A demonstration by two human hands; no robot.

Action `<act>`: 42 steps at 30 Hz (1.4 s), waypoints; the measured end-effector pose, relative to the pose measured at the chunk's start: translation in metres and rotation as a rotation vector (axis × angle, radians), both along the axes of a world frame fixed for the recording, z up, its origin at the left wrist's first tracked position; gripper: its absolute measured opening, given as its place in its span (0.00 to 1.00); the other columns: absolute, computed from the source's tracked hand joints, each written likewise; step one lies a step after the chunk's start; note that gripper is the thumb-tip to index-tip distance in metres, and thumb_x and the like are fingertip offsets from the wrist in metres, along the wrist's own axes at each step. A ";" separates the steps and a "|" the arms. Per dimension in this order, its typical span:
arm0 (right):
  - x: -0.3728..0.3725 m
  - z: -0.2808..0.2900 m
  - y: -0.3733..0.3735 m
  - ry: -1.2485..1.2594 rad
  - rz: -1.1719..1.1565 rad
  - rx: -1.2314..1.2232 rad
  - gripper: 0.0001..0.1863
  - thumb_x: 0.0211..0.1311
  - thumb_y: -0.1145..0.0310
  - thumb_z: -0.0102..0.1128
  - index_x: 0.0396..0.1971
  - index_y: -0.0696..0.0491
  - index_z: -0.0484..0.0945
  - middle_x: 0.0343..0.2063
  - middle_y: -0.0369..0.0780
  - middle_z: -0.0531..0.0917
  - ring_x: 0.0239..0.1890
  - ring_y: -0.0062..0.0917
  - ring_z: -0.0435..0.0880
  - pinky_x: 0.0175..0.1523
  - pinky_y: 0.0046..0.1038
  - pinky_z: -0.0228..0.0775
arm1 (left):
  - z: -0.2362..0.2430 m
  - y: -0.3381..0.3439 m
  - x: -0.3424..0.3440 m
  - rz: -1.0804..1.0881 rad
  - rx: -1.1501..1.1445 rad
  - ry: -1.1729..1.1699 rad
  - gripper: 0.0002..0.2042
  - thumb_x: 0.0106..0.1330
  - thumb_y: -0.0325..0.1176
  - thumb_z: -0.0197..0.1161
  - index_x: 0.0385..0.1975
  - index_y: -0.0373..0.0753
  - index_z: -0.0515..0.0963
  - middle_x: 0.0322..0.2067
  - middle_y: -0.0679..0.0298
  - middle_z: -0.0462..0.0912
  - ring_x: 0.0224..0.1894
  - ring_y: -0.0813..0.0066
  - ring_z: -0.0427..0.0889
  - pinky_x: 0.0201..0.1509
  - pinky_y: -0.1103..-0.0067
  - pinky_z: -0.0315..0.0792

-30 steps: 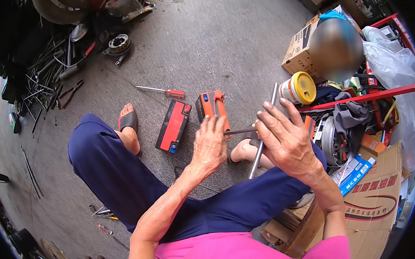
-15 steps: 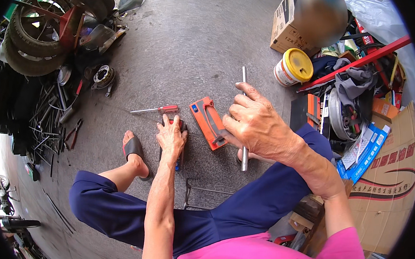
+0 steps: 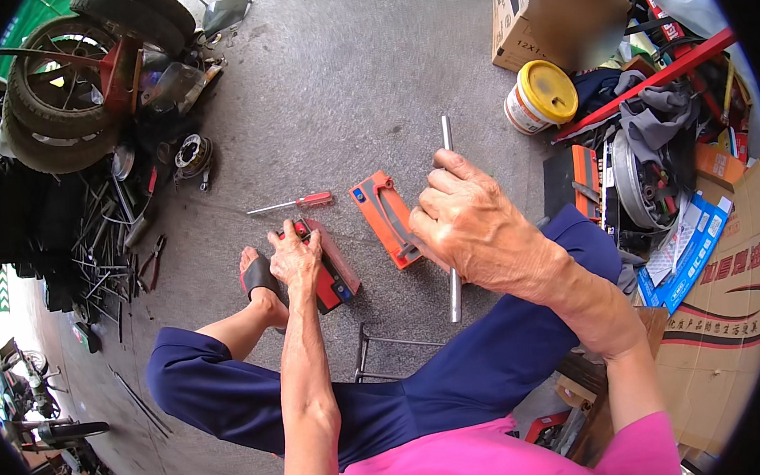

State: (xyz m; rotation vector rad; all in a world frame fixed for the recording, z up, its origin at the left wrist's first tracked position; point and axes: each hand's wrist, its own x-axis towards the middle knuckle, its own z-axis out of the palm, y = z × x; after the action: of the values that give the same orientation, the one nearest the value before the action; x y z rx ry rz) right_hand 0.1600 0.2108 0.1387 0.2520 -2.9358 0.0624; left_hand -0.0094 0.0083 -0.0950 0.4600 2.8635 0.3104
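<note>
My left hand (image 3: pixel 294 257) is on a red box-shaped battery (image 3: pixel 338 251) with a dark top, its fingers curled over the upper end. The battery sits slanted on the floor, its red side facing right. Raised at the right, my right hand (image 3: pixel 485 231) is wrapped around a long silver metal rod (image 3: pixel 456 297), which stands out beyond the fist at both ends. Between the hands lies an orange battery (image 3: pixel 382 224) with a dark strap handle; my right fingers overlap its edge in the picture. Just beyond the red battery lies a screwdriver (image 3: pixel 306 200) with a red handle.
Motorcycle wheels (image 3: pixel 61 93) and metal parts crowd the left side, with pliers (image 3: pixel 154 260) beside them. On the right are a yellow-lidded bucket (image 3: pixel 540 98), a carton (image 3: pixel 515 26), a red bar (image 3: pixel 653 82) and flattened cardboard (image 3: pixel 718 336). A metal frame (image 3: pixel 364 355) stands between my legs.
The red battery under my left hand has turned, so its red side now shows, and the hand has shifted slightly left and nearer me. My right hand still holds the rod.
</note>
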 end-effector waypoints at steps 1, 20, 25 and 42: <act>0.001 0.001 0.000 -0.002 0.000 0.018 0.07 0.48 0.71 0.59 0.25 0.58 0.82 0.22 0.41 0.80 0.36 0.30 0.81 0.63 0.39 0.64 | 0.003 -0.003 -0.005 0.060 -0.050 -0.033 0.29 0.56 0.53 0.64 0.55 0.46 0.71 0.50 0.45 0.71 0.43 0.42 0.82 0.44 0.57 0.77; -0.014 0.003 0.011 0.032 0.146 -0.008 0.07 0.47 0.65 0.64 0.20 0.53 0.79 0.20 0.38 0.80 0.32 0.28 0.80 0.59 0.39 0.68 | 0.006 -0.048 0.045 -0.078 0.114 0.118 0.26 0.64 0.39 0.62 0.62 0.40 0.68 0.65 0.33 0.56 0.67 0.34 0.56 0.68 0.55 0.57; -0.014 0.006 -0.004 0.246 0.206 -0.076 0.11 0.48 0.65 0.67 0.21 0.54 0.73 0.17 0.35 0.74 0.28 0.28 0.77 0.55 0.35 0.70 | 0.055 -0.002 0.121 -0.196 0.641 -0.171 0.26 0.63 0.29 0.62 0.61 0.33 0.65 0.60 0.40 0.66 0.57 0.41 0.74 0.58 0.61 0.73; -0.016 -0.011 -0.050 0.191 0.311 -0.249 0.11 0.41 0.67 0.63 0.21 0.53 0.69 0.17 0.36 0.68 0.27 0.30 0.74 0.59 0.44 0.69 | 0.075 0.014 0.162 0.052 0.960 0.085 0.20 0.61 0.22 0.60 0.55 0.28 0.69 0.50 0.43 0.75 0.56 0.41 0.72 0.62 0.58 0.67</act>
State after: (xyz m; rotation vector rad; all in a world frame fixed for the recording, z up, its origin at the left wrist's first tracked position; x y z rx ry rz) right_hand 0.1436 0.1611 0.1282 0.6334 -2.6401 0.4198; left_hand 0.1525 0.0220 -0.0201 0.5409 2.6139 1.7142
